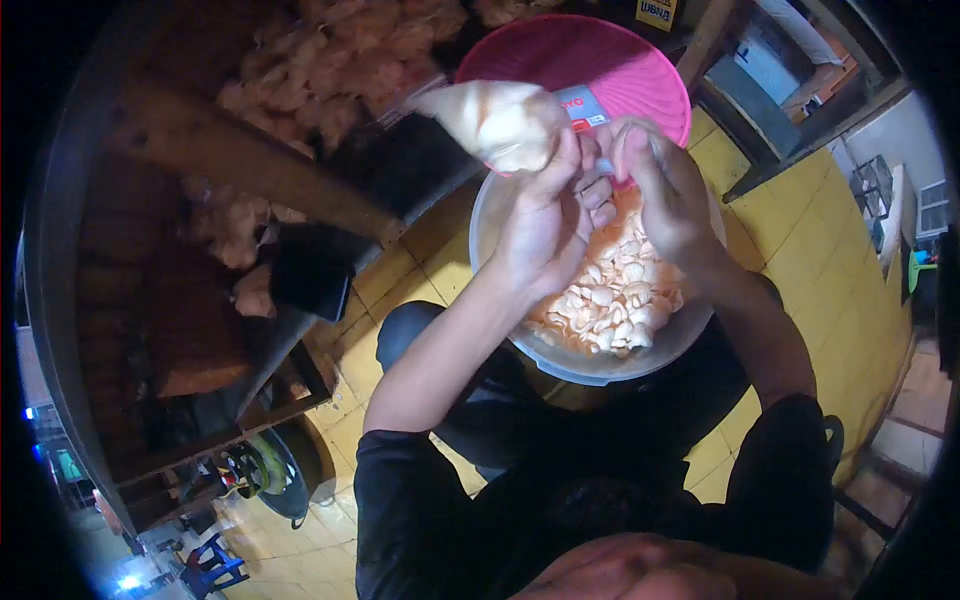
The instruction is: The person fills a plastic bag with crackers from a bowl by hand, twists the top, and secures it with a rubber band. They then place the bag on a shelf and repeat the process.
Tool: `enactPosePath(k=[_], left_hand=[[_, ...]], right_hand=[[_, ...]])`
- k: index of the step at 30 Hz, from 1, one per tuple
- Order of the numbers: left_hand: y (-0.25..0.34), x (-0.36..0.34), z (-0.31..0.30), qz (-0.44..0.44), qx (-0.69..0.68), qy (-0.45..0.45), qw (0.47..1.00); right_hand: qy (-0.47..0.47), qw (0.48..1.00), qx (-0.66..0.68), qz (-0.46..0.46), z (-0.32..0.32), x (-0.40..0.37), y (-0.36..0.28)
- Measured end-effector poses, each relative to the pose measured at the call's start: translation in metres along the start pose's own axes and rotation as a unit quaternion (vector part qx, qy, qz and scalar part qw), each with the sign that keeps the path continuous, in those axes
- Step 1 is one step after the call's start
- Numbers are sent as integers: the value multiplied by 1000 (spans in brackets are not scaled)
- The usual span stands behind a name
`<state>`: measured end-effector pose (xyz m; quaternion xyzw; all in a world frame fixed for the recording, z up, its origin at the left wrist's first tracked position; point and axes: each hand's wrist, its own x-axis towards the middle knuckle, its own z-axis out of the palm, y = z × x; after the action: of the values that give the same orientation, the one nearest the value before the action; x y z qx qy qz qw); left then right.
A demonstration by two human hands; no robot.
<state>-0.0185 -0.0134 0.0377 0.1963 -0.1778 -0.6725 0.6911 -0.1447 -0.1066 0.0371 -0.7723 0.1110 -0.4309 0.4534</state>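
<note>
A filled plastic bag (500, 125) with pale pieces inside is held by its gathered neck in my left hand (548, 225), its fingers curled in. Close beside it on the right, my right hand (665, 190) is raised and blurred by motion; what its fingers hold, if anything, is hard to make out. Below both hands stands a large translucent tub (570, 372) between my legs, holding many pale, curled cracker-like pieces (615, 300). A pink lid or basin (540, 50) with a label lies behind the tub.
Many filled bags (330, 60) lie on a dark wooden surface at the upper left. A dark flat object (312, 285) rests at the wooden frame (250, 180). Yellow tiles (800, 250) cover the floor. A dark pan (285, 490) is at the lower left.
</note>
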Motion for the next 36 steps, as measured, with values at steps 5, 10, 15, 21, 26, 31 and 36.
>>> enactPosePath(k=[5, 10, 15, 21, 26, 31, 36], left_hand=[[5, 3, -1, -46, 43, -52, 997], [15, -5, -5, -74, -47, -71, 994], [14, -10, 15, -3, 29, 26, 999], [28, -10, -13, -124, 277, -45, 952], [19, -11, -20, -53, 538, -52, 840], [20, -16, -12, 231, 809, -60, 537], [23, -12, -12, 298, 816, -68, 490]], right_hand=[[25, 960, 193, 201, -10, -7, -6], [-47, 939, 291, 177, -14, -9, -19], [15, 992, 70, 105, -15, -7, -17], [-23, 855, -388, -343, -30, 5, -23], [-67, 829, -441, -338, -21, -6, -20], [-73, 883, -425, -186, -14, -14, -11], [-36, 916, -386, -103, -11, -10, -10]])
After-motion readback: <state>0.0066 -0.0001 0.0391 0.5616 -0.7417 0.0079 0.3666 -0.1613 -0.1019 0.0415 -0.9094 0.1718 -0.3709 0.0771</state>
